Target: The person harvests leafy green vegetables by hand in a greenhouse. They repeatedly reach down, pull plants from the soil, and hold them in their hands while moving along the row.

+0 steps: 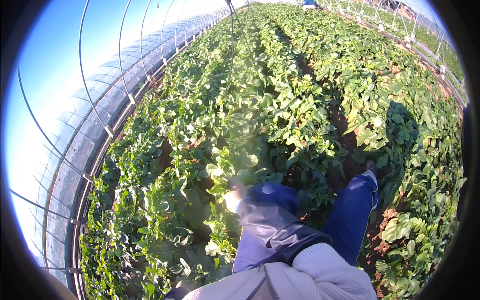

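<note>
My right hand [234,191] reaches across my thigh to a light-green leafy plant [221,170] left of my knee. Glare washes over the hand, and its fingers are hidden among the leaves, so I cannot tell whether it grips a stem. A dark, shiny sleeve cover [277,228] runs along that forearm, below a pale ribbed jacket [326,266]. At the bottom edge, what looks like my left hand [186,285] shows only in part, low by the leaves beside the jacket; its fingers cannot be made out.
Leafy crop rows [270,86] stretch ahead, with a soil furrow [339,116] between them. My legs in blue trousers [348,217] straddle the plants. Bare metal hoops [84,75] and a plastic-covered tunnel [71,161] line the left. Far ahead is a person [309,4] in blue.
</note>
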Demonstrator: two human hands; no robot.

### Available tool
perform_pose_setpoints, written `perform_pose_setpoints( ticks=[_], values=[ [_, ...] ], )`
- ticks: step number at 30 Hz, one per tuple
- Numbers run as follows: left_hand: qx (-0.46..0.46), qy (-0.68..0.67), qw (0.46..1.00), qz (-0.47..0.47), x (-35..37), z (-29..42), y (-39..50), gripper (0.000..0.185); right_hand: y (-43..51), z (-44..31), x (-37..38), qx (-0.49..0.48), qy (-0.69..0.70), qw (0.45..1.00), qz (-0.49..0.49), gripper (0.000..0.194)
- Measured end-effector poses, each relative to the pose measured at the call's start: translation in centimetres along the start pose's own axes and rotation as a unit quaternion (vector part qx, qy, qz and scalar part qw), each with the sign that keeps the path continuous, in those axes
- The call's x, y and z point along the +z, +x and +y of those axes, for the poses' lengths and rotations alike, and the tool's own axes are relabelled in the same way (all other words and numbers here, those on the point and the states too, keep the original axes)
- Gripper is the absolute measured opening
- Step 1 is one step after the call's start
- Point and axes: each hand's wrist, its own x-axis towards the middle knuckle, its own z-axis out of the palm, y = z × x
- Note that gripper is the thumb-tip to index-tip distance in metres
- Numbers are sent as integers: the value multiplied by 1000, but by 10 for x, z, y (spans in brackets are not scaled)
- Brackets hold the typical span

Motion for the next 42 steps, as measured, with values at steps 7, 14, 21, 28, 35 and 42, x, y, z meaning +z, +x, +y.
perform_pose_setpoints(
  ticks=[7, 14, 21, 28, 35, 42],
  values=[
    [-109, -63, 991, 42, 1, -67, -11, 31, 15, 38, -5, 18, 57, 997, -50, 42],
    [-183, -149, 964, 123, -21, -99, 7, 31, 32, 60, -7, 132, 191, 970, -71, 38],
    [-242, -216, 930, 176, -31, -123, 23, 31, 19, 56, -11, 57, 154, 978, -129, 47],
    [-300, -256, 894, 214, -31, -163, 18, 31, 17, 47, -10, 97, 236, 962, -95, 46],
    [-364, -296, 835, 288, -43, -225, 12, 32, 5, 13, -5, 201, 301, 928, -93, 23],
    [-393, -265, 772, 423, -107, -245, 4, 32, 11, 31, -3, -25, 69, 987, -143, 19]
  ],
)
